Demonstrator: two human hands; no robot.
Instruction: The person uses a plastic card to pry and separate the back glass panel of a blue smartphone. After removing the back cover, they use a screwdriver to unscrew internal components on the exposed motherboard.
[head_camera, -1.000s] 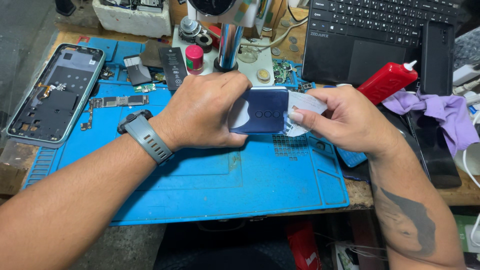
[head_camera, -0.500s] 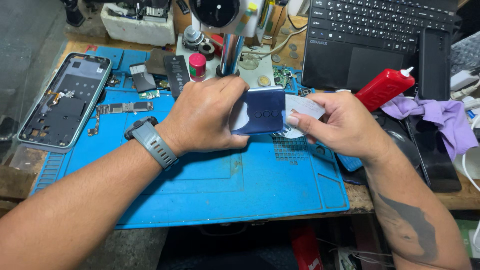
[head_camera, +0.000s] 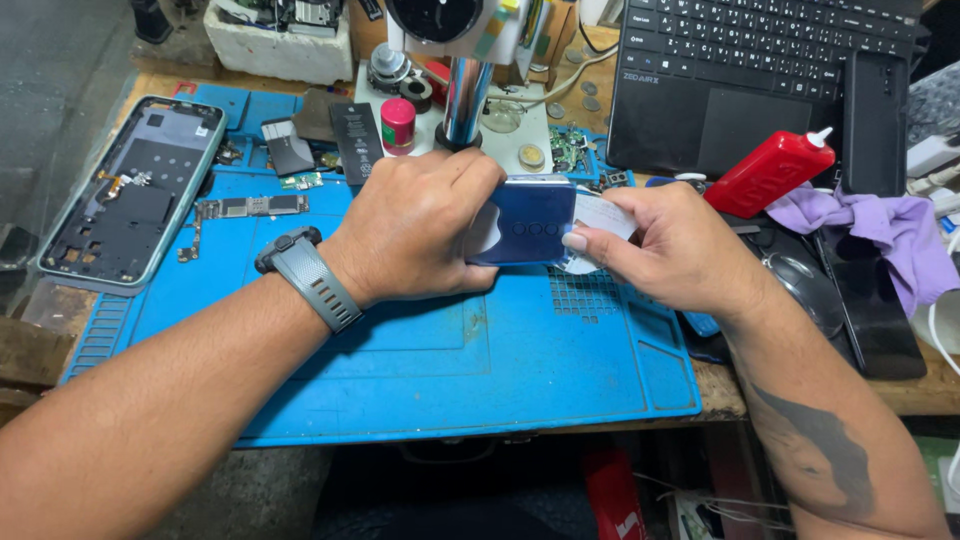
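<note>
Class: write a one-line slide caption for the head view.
Left hand grips blue phone back; right hand presses white card against it.

Dark blue phone (head_camera: 530, 225): glossy back faces up, row of small round camera rings along its middle, rounded corners. Held level just above blue mat, long axis left-right, near mat's back edge. Left end covered by left hand (head_camera: 420, 235) gripping around it; right end meets right hand (head_camera: 670, 245).

White thin card (head_camera: 600, 215): pinched in right-hand fingers (head_camera: 585, 240), lies flat against phone's right end, partly tucked at edge. Whether it sits under back cover: cannot tell.
</note>
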